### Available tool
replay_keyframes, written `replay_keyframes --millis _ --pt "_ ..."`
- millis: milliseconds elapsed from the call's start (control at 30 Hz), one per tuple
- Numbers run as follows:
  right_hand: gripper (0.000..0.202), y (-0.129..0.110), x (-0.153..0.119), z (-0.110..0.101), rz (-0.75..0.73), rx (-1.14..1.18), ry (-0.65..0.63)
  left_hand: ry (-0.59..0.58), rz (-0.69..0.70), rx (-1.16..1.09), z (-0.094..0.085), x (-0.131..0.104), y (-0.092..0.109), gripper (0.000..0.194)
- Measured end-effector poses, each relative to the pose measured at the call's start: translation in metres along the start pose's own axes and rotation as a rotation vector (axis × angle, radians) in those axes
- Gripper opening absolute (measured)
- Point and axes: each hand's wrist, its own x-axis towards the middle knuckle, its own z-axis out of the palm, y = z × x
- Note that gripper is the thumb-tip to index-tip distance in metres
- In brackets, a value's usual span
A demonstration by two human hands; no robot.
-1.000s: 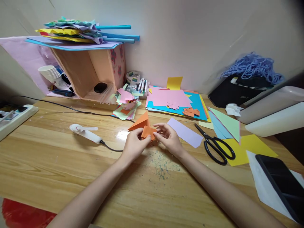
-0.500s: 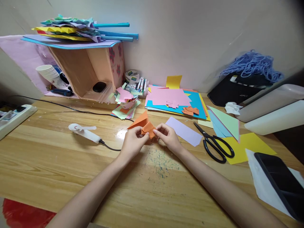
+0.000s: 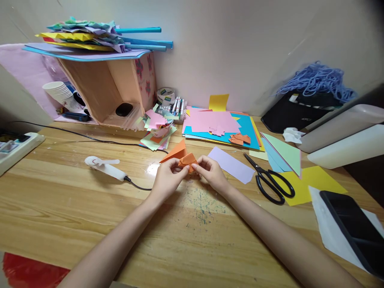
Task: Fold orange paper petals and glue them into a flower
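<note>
A small folded piece of orange paper is pinched between both hands above the middle of the table. My left hand grips its left side, thumb on the near face. On its right edge, my right hand closes thumb and fingertips. Just behind my left fingers stands a larger folded orange paper, partly hidden. To the right of my right hand lies a strip of lilac paper. A white glue gun rests on the table left of my left hand.
Black-handled scissors lie at right, overlapping a yellow sheet. A phone sits on white paper near the right edge. Coloured sheets are stacked at the back, beside a cup of paper scraps. A cardboard box stands back left.
The small orange paper has tilted in my fingers, and both thumbs now press closer together on its lower edge. The whole view has shifted slightly.
</note>
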Motion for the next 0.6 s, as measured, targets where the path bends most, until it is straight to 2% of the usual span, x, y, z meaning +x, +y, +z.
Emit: replay_keyframes --millis 400,600 --pt "0.019 -0.0022 0.0015 -0.0011 -0.032 0.021 -0.005 0.004 -0.029 -0.014 -0.0015 0.0020 -0.0057 0.023" --pt "0.027 0.0010 0.0017 -0.0024 -0.037 0.011 0.000 -0.009 -0.046 -0.002 -0.0003 0.0008 -0.0011 0.021"
